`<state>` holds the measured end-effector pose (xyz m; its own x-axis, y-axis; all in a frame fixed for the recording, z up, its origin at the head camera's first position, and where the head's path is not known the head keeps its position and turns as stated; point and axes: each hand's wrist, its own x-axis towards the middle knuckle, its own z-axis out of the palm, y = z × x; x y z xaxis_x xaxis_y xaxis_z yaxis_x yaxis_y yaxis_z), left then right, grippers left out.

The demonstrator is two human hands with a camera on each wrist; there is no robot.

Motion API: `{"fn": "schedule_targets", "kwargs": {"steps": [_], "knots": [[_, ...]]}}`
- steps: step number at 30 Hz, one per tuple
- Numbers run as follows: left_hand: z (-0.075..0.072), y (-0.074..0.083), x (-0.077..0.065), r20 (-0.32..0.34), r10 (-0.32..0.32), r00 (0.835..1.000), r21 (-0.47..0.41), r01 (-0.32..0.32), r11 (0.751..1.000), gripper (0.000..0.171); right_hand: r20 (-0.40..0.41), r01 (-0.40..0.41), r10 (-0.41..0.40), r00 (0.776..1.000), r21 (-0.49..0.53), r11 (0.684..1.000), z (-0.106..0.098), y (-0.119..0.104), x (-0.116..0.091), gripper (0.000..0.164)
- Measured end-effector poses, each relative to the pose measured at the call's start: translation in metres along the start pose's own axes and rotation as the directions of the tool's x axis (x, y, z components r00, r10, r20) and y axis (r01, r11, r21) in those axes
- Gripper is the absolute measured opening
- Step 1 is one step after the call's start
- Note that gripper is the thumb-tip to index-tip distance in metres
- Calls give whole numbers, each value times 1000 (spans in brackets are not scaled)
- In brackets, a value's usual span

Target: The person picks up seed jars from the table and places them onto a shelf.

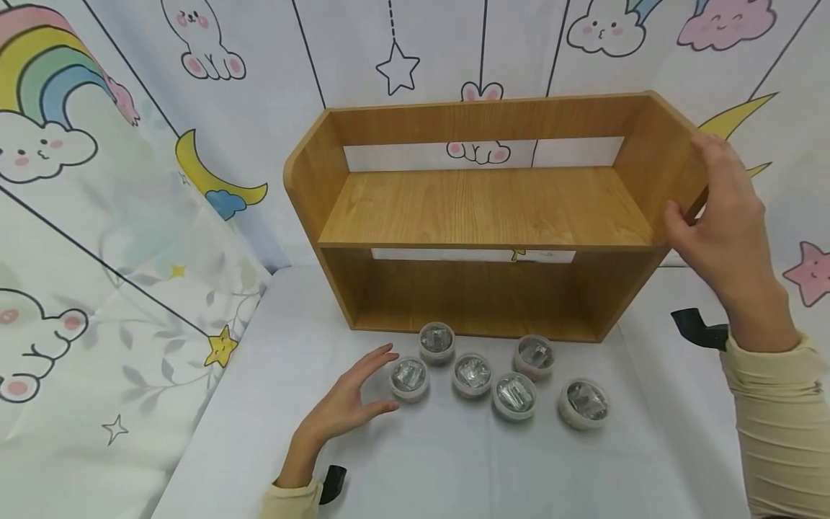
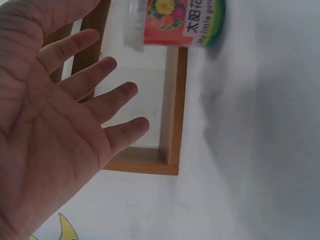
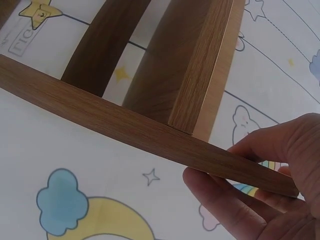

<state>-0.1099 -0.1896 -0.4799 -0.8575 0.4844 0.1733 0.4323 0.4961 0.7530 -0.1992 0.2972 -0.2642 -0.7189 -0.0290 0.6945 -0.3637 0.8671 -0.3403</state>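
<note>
Fingers of the left hand (image 1: pixel 342 412): one set, spread well apart, nearly straight, holding nothing.

Fingers of the right hand (image 1: pixel 733 216): one set, bent, thumb opposed, gripping the side panel of the light-brown, two-tier wooden shelf (image 1: pixel 486 205).

Small round pale-rimmed plastic tub (image 1: pixel 409 378), silvery contents: one, upright on the white tabletop (image 1: pixel 493 468), just beside the left fingertips, no contact seen.

Matching tubs (image 1: pixel 472 373): five, loosely grouped, to the right of the left fingers and beyond that nearest tub. A red and green flower label (image 2: pixel 170 22) shows on one tub in the left wrist view; which one cannot be told.

Shelf: beyond the left fingers, within the right ones.

Step, as judged: a left-hand reach for the nearest tub, the right hand steadying the shelf.

Next move, as judged: left fingers to close round that tub's sides, clear of its close neighbours, right grip kept firm.
</note>
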Motion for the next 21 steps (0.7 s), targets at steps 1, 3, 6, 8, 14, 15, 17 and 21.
{"fn": "schedule_targets", "kwargs": {"steps": [1, 3, 6, 8, 14, 15, 17, 21], "knots": [[1, -1, 1, 1, 12, 1000, -16, -12, 1000, 71, -3, 3, -3, 1000, 1, 1000, -1, -1, 0, 77], [4, -4, 3, 2, 26, 1000, -43, -26, 999, 65, -6, 1, -1, 1000, 8, 1000, -1, -2, 0, 76], [9, -7, 5, 1, 19, 1000, -75, -19, 997, 55, -2, -10, 10, 1000, 11, 1000, 0, 0, 0, 77], [11, -9, 6, -1, 13, 1000, -89, -13, 996, 49, 0, -17, 17, 1000, 11, 1000, 1, 4, 0, 78], [17, -10, 10, -12, -1, 1000, -109, 0, 994, 39, 1, -22, 22, 1000, 7, 1000, 4, 12, 1, 81], [18, -10, 10, -18, 1, 1000, -110, -3, 994, 38, 0, -20, 20, 1000, 8, 1000, 4, 12, 1, 81], [19, -10, 11, -30, 5, 1000, -115, -8, 993, 36, 1, -21, 21, 1000, 15, 1000, 2, 6, 1, 79], [20, -9, 11, -34, -11, 999, -117, 7, 993, 33, 6, -28, 28, 1000, 17, 999, 2, 6, 0, 80]]}}
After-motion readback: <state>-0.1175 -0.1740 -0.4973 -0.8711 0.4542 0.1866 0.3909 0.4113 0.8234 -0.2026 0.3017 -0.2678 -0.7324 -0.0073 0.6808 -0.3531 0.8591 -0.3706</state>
